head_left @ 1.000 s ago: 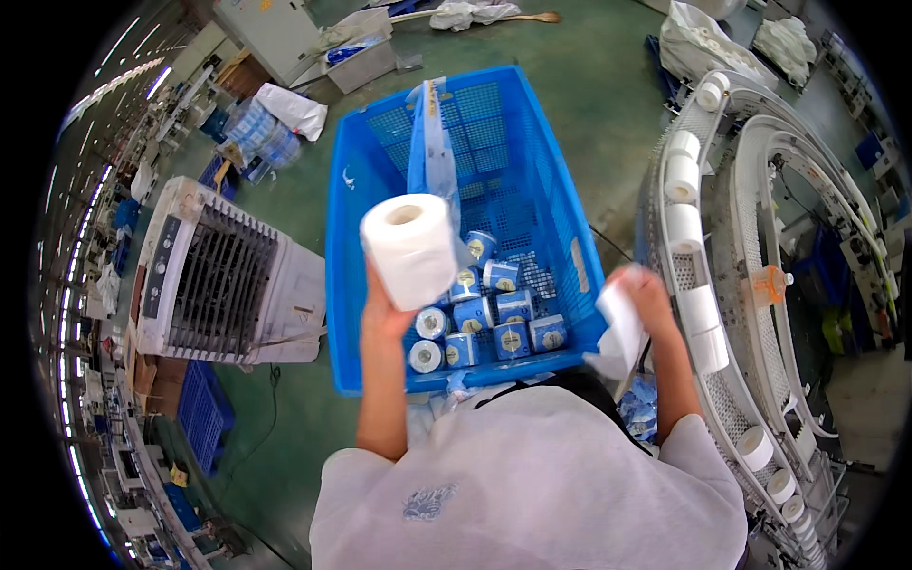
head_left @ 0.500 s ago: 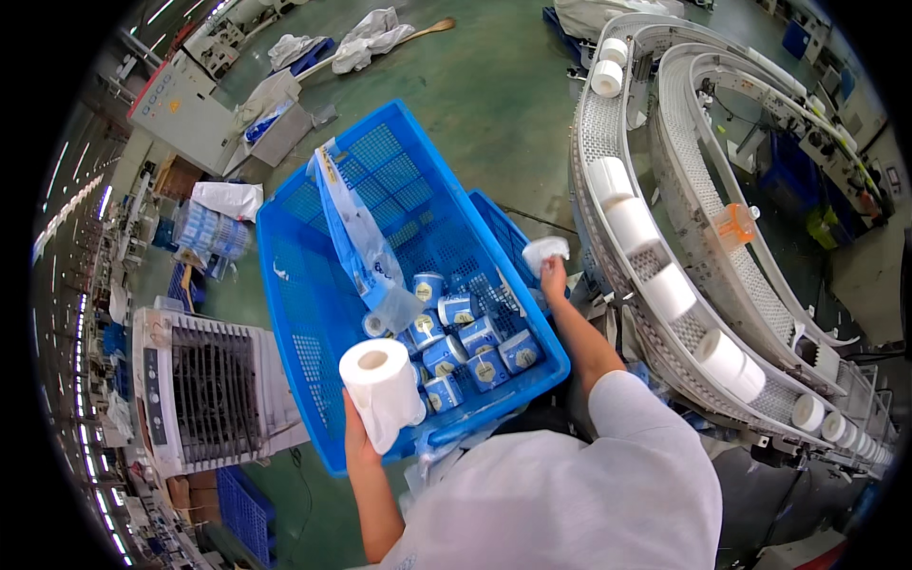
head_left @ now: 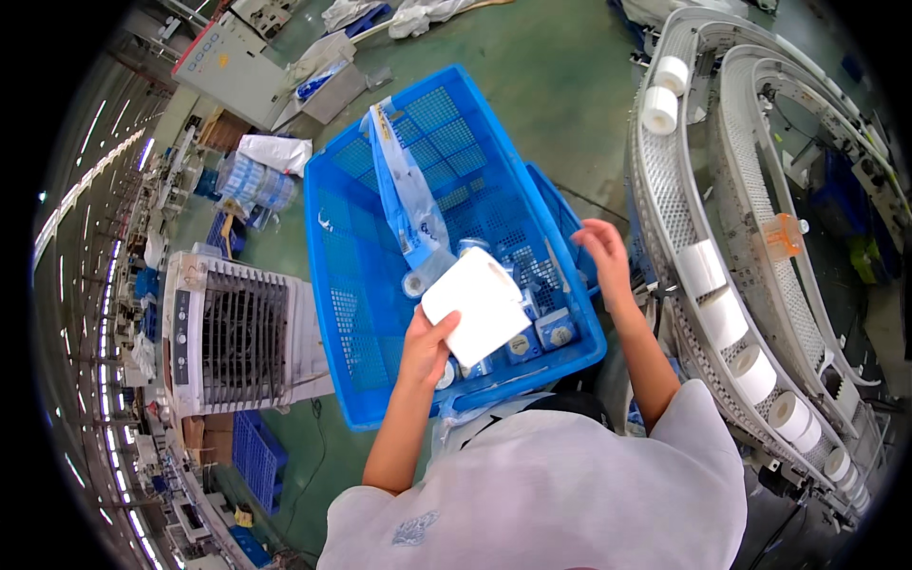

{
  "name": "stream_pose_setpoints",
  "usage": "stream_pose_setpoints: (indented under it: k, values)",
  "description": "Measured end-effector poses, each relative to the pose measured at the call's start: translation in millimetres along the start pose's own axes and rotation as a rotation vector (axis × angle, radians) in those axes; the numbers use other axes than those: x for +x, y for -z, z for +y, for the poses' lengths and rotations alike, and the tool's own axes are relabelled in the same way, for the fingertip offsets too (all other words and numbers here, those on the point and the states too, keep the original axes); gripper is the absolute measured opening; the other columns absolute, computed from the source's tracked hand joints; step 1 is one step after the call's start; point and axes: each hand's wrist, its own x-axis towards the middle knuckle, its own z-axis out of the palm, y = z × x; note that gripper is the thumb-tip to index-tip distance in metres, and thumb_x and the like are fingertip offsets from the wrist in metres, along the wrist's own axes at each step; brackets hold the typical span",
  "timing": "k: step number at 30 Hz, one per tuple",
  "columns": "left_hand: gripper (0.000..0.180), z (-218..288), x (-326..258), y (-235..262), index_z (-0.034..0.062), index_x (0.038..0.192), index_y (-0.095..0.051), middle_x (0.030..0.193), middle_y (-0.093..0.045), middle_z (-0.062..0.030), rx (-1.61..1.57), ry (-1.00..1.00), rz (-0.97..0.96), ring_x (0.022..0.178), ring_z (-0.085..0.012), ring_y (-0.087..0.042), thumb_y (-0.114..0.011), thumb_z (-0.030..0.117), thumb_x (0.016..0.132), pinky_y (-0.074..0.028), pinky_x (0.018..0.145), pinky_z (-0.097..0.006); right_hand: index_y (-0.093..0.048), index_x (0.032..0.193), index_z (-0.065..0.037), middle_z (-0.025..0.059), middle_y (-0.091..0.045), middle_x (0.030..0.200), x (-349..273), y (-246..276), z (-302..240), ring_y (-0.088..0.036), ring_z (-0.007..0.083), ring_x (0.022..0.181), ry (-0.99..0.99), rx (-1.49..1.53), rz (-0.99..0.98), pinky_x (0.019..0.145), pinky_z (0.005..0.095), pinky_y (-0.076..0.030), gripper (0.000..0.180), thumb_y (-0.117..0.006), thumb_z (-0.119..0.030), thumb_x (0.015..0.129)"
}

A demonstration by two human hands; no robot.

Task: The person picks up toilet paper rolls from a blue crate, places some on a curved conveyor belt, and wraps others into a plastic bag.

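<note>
My left hand (head_left: 427, 347) grips a white toilet paper roll (head_left: 478, 306) over the near part of a big blue plastic crate (head_left: 332, 380). My right hand (head_left: 605, 249) is raised beyond the crate's right side, fingers apart, with nothing in it. Inside the crate lie several blue-and-white wrapped rolls (head_left: 557, 330), partly hidden behind the white roll. A blue and clear plastic film bag (head_left: 404, 190) hangs over the crate's far wall down into it. Beside the right hand, a smaller blue bin (head_left: 556, 214) shows only in part.
A curved conveyor (head_left: 660, 180) carries white rolls (head_left: 725, 318) along my right. An air cooler (head_left: 237, 332) stands left of the crate, with a blue pallet (head_left: 256, 456) nearer me. A grey control cabinet (head_left: 228, 71) is at the far left.
My left hand has brought the roll right and tilted it over the wrapped rolls. The white paper piece has left my right hand, which is now open. The view has shifted.
</note>
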Motion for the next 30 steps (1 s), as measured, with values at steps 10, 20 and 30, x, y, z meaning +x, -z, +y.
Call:
stream_pose_setpoints:
  k: [10,20,30]
  values:
    - [0.083,18,-1,-45,0.0004,0.138,-0.013,0.121,-0.048,-0.0188,-0.008,-0.097,-0.066,0.111,-0.0248,-0.049,-0.068,0.010,0.077,-0.040,0.092,-0.035,-0.041,0.121,-0.001,0.0146,-0.048,0.114,-95,-60,-95,-0.046,0.0290,0.104,0.636,-0.691,-0.199,0.092,0.0377,-0.035,0.071,-0.075,-0.019,0.060]
    - [0.091,30,-28,-55,0.0059,0.140,-0.008,0.109,-0.056,-0.0184,0.093,-0.260,-0.181,0.101,-0.0221,-0.055,-0.072,0.010,0.074,-0.044,0.086,-0.034,-0.030,0.132,-0.004,0.0142,-0.054,0.111,-93,-82,-96,-0.050,0.0211,0.106,0.237,-0.445,-0.305,0.094,0.0353,-0.036,0.076,-0.071,-0.005,0.068]
    - [0.098,28,-52,-43,0.0137,0.141,0.004,0.120,-0.048,-0.0215,0.427,-0.587,-0.266,0.113,-0.0258,-0.048,-0.067,0.007,0.075,-0.035,0.096,-0.038,-0.017,0.137,-0.003,0.0160,-0.059,0.104,-100,-111,-111,-0.057,0.0206,0.098,0.182,-0.094,-0.302,0.086,0.0310,-0.043,0.079,-0.063,0.004,0.074]
